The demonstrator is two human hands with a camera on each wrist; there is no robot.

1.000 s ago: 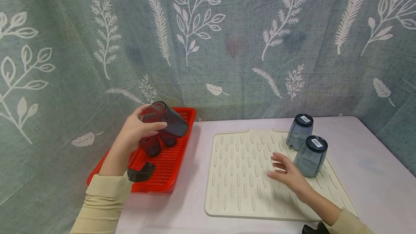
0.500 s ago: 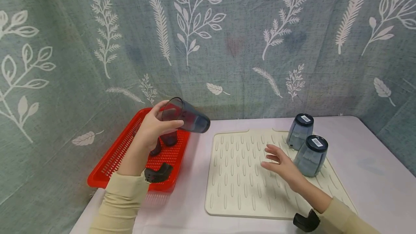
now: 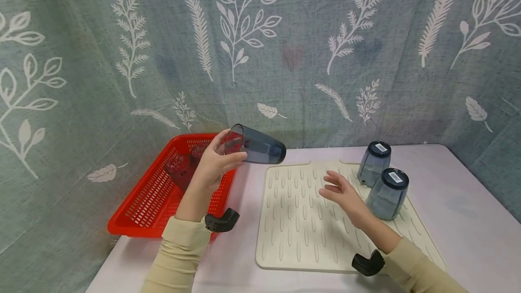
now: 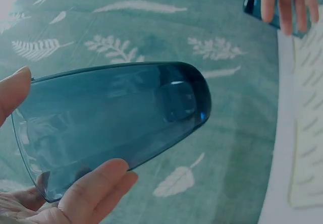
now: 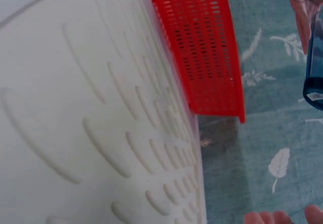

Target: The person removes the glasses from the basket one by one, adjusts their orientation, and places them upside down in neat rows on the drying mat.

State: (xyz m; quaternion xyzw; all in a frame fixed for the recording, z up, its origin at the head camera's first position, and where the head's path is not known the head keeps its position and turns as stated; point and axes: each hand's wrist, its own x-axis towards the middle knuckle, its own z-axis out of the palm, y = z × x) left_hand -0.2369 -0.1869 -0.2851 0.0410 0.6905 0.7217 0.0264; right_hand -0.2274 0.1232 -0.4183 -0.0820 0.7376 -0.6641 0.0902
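Note:
In the head view my left hand grips a blue tinted drinking glass near its rim, tilted on its side with the base pointing right. The glass hangs in the air between the red basket and the cream drying mat. The left wrist view shows thumb and fingers around the rim end of that glass. My right hand hovers above the mat, fingers loosely extended and holding nothing. Two similar glasses, one farther back and one nearer, stand upside down on the mat's right side.
More glasses lie inside the basket, partly hidden by my left hand and arm. A white table bears the basket and mat. Behind it hangs a green leaf-patterned cloth.
My left hand has carried the glass rightward out from over the basket, turning it closer to horizontal. My right hand has drifted a little left and away from me above the mat.

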